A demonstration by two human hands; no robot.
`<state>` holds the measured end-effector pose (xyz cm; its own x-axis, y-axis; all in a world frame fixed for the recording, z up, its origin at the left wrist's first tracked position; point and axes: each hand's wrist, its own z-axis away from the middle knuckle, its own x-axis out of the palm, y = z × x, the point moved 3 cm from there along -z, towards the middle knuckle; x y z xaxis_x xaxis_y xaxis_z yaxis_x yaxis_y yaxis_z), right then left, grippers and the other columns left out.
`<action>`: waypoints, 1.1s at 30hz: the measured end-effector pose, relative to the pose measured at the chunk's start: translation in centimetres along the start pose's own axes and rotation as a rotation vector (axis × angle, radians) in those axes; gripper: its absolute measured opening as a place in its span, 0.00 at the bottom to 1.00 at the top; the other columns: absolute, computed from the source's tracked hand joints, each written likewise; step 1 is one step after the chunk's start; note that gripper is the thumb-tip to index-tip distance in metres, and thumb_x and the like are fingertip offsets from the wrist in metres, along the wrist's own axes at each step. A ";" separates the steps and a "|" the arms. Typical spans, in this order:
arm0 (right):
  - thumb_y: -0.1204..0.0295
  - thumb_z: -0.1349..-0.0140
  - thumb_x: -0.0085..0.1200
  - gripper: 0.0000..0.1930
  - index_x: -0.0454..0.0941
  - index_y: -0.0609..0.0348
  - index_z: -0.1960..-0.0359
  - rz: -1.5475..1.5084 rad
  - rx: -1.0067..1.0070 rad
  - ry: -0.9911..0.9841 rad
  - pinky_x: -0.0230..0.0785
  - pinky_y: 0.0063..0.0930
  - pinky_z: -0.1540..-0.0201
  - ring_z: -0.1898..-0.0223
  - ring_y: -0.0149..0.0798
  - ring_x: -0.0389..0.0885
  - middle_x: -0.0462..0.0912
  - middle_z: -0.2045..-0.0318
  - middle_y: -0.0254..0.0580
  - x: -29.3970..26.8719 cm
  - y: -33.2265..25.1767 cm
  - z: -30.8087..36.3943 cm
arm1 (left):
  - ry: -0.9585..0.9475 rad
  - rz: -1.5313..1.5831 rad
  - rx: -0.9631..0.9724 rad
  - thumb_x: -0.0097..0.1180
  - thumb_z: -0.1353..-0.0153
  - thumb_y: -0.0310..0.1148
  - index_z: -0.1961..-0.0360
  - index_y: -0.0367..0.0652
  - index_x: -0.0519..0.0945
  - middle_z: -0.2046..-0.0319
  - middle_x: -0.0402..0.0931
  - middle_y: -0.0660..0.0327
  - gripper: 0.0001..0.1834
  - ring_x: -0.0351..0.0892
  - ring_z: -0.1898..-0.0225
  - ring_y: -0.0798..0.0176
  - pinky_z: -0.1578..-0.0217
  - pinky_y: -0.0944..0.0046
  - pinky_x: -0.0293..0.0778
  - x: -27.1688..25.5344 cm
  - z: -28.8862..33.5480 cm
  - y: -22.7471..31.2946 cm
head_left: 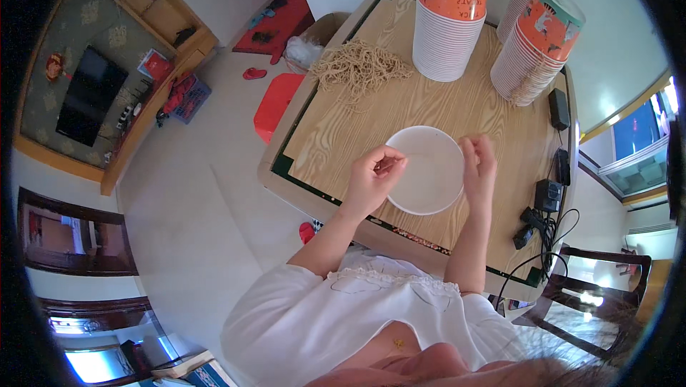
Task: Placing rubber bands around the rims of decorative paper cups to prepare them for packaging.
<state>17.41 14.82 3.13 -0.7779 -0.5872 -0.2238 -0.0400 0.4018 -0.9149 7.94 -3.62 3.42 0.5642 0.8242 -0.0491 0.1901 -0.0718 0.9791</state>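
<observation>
A round white paper bucket [427,176] stands with its open top toward me, near the table's front edge. Over the left side of its rim is my left hand [376,174], thumb and fingers pinched together. My right hand [478,164] is closed at the opposite side of the rim, its fingertips bunched. Whatever either pinch holds is too small or too hidden to name. Beyond the bucket, to the left, lies a loose heap of tan cord [359,71].
Tall stacks of nested buckets, one [449,22] at the back and another [532,47] at the right, rise from the wooden table [343,137]. More cord hangs on the right stack. Black adapters [548,195] and cables line the right edge. A red stool [277,107] stands left.
</observation>
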 end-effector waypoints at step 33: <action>0.81 0.54 0.61 0.17 0.74 0.61 0.60 0.143 -0.209 -0.378 0.69 0.32 0.59 0.62 0.43 0.76 0.76 0.65 0.44 2.3 -5.0 6.1 | -0.255 -0.150 -0.106 0.57 0.44 0.23 0.68 0.35 0.78 0.72 0.74 0.66 0.03 0.74 0.70 0.76 0.70 0.76 0.70 -1.0 2.4 -0.2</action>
<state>19.65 7.13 5.16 -0.5024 -0.7154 -0.4856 -0.1045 0.6077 -0.7873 9.32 -5.80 2.80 0.7221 0.6528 -0.2289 0.2091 0.1096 0.9717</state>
